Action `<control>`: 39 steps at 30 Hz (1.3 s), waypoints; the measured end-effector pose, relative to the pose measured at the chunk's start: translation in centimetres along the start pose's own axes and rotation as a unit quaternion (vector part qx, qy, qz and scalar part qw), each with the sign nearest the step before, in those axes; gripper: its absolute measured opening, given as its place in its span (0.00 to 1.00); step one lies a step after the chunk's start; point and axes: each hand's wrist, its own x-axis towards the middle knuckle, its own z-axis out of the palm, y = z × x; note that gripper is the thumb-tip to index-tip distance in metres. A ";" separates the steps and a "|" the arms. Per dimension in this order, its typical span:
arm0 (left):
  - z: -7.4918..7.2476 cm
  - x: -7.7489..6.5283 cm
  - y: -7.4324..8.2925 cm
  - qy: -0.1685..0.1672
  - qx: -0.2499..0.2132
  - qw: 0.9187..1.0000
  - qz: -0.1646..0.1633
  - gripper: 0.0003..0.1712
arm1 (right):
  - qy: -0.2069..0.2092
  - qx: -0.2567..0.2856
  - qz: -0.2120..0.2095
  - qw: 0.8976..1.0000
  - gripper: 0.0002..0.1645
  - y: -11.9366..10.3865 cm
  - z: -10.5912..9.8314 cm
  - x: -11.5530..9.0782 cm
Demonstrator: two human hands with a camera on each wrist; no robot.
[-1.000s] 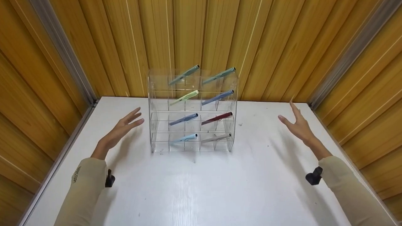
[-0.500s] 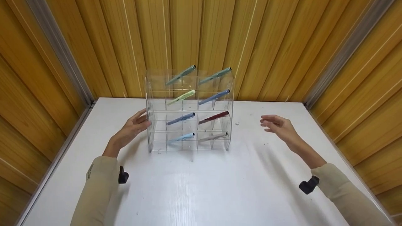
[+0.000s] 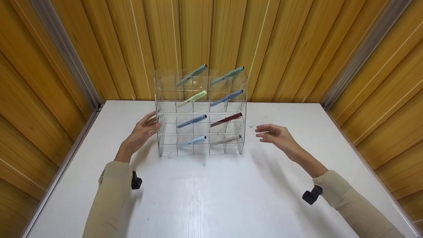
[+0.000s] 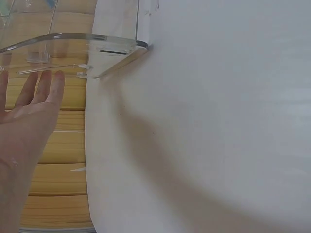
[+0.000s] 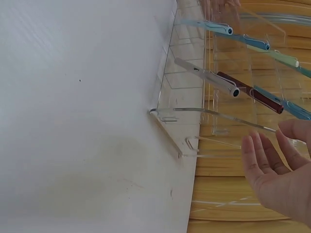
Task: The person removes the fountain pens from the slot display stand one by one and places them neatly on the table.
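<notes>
A clear acrylic tiered pen rack stands toward the back of the table, with several capped pens leaning in two columns. Among them are a dark red pen, a pale green pen, a light blue pen and a grey pen. My left hand is at the rack's left side panel, fingers extended and thumb in front of its edge. To the right of the rack, a short gap away, my right hand holds nothing, its fingers loosely bent toward the right panel.
The white table is bounded by yellow wood-look walls at the back and sides. Grey metal posts mark the corners. A black wrist camera sits at the right cuff, another at the left.
My left hand has moved right to the rack's left side. The right hand has come left toward the rack, its spread fingers drawing together. The pens keep their places in the rack.
</notes>
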 end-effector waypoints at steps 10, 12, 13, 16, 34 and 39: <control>-0.5 0.3 -0.6 -0.005 -0.044 0.999 0.001 0.44 | -0.018 0.059 0.006 0.998 0.29 1.7 3.9 1.4; -0.5 0.5 -0.7 -0.002 -0.042 0.999 0.007 0.43 | -0.014 0.071 0.004 0.997 0.30 2.0 4.4 1.8; -0.5 0.5 -0.7 -0.002 -0.039 0.999 0.009 0.43 | -0.012 0.076 0.003 0.997 0.31 2.1 4.6 1.9; -0.4 0.8 -0.8 0.002 -0.024 1.000 0.007 0.45 | -0.011 0.085 0.008 0.996 0.32 2.5 5.1 2.3; -0.4 1.4 -1.1 -0.003 -0.020 1.000 0.020 0.43 | -0.001 0.166 0.014 0.986 0.27 3.3 7.9 3.7; -0.3 1.3 -1.1 -0.005 -0.033 0.999 0.030 0.42 | 0.029 0.195 0.019 0.980 0.27 3.3 8.9 3.6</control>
